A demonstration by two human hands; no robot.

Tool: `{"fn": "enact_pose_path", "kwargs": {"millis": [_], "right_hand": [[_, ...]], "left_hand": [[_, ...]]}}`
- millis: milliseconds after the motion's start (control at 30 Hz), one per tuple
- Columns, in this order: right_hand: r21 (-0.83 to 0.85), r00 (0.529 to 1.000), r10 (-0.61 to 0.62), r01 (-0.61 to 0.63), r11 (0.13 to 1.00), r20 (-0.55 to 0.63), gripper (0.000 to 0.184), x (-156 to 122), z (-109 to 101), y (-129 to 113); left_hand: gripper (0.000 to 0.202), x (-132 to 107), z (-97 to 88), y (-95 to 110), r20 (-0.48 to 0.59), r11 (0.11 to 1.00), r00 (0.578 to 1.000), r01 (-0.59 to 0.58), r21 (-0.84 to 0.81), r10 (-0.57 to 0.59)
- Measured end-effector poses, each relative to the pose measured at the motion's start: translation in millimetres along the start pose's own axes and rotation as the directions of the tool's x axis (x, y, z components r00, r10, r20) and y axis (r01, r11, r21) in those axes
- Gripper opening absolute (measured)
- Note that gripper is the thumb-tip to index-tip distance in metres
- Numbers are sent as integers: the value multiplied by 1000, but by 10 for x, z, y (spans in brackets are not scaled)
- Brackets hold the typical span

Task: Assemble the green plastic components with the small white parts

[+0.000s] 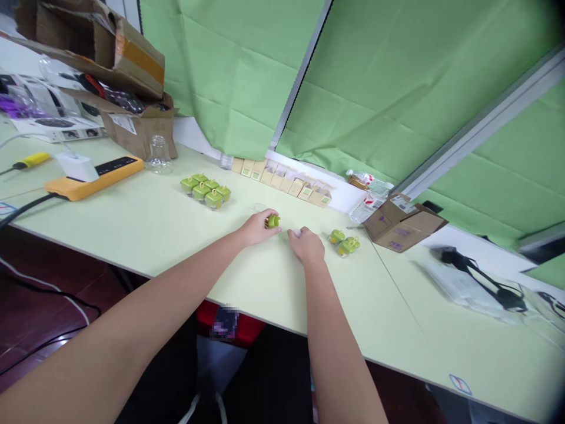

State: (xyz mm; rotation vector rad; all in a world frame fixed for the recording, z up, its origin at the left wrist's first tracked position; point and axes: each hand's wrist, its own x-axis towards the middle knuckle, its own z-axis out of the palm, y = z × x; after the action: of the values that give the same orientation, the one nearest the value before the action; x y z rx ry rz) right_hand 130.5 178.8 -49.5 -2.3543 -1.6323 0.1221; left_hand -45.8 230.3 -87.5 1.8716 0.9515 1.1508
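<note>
My left hand [258, 227] is closed around a small green lid [273, 221], held on edge just above the table. Right beside it, my right hand [308, 243] is curled, with a pale, whitish bit [298, 233] showing at its thumb; most of it is hidden by the fingers. A gap separates the two hands. To the left stand several small clear containers with green lids [205, 189], grouped in rows. A smaller group of green-lidded containers [343, 242] sits to the right of my right hand. A faint clear piece [259, 207] lies behind my left hand.
Small cardboard boxes [282, 179] line the back edge below a green curtain [238, 70]. A clear jar [159, 154] and an orange power strip [101, 176] stand left. Plastic bottles [368, 197], a carton [401, 224] and a black cable [481, 274] are right.
</note>
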Motion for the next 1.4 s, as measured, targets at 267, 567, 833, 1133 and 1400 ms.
{"fn": "enact_pose_path", "kwargs": {"millis": [267, 567, 833, 1133, 1400], "right_hand": [[45, 994, -30, 35, 998, -102, 41, -12, 6, -32], [382, 957, -246, 287, 879, -154, 30, -7, 27, -97], [641, 968, -249, 203, 741, -19, 25, 19, 176, -192], [744, 981, -192, 127, 656, 2, 28, 54, 228, -179], [839, 980, -118, -74, 539, 162, 26, -23, 164, -234]], "left_hand": [[43, 10, -5, 0, 15, 998, 1000, 8, -64, -7], [46, 26, 21, -72, 37, 990, 998, -53, -128, 59], [48, -20, 29, -3, 94, 974, 972, -209, -83, 216], [48, -63, -16, 79, 96, 955, 955, -289, 63, 282], [48, -74, -31, 111, 94, 957, 959, -275, 94, 267]]}}
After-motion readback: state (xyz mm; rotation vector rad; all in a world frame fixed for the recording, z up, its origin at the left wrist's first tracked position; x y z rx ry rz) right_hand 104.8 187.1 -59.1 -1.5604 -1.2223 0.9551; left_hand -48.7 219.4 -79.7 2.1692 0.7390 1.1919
